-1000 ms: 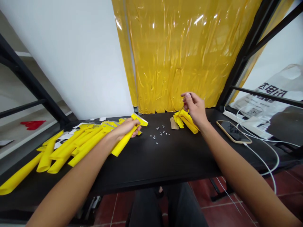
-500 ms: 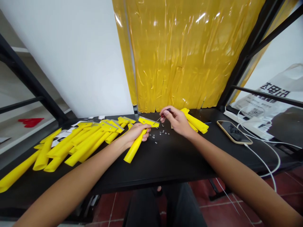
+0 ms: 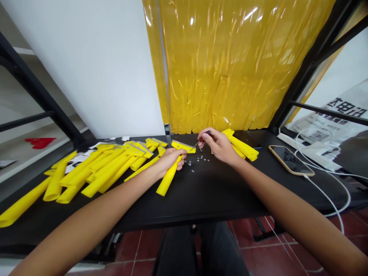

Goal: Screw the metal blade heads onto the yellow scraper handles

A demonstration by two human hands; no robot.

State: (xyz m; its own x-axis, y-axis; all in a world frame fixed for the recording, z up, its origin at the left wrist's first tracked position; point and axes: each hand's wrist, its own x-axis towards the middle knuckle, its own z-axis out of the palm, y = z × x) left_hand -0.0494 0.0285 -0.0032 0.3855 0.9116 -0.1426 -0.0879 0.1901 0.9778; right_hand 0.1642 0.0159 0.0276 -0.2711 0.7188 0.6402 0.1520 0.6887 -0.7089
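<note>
My left hand (image 3: 171, 159) is closed around the neck of a yellow scraper (image 3: 167, 179), whose wide head with a metal strip points away from me. In my right hand (image 3: 217, 143) is a screwdriver (image 3: 197, 144) with a dark handle, mostly hidden by my fingers. Its thin shaft slants down to the right part of the scraper head, where the tip meets a screw spot. Several small screws and nuts (image 3: 190, 163) lie scattered on the black table (image 3: 209, 195) just below the head. Beside my left forearm lies a pile of yellow scrapers (image 3: 112, 168).
More yellow handles (image 3: 243, 147) lie behind my right hand. A phone (image 3: 290, 160) with a white cable (image 3: 330, 191) rests at the right, near a white plastic bag (image 3: 342, 115). Black frame posts stand at both sides, and a yellow plastic curtain (image 3: 230, 69) hangs behind.
The whole view has shifted slightly, so things appear a little further right. Both hands keep the same grips, with the screwdriver tip still at the scraper head.
</note>
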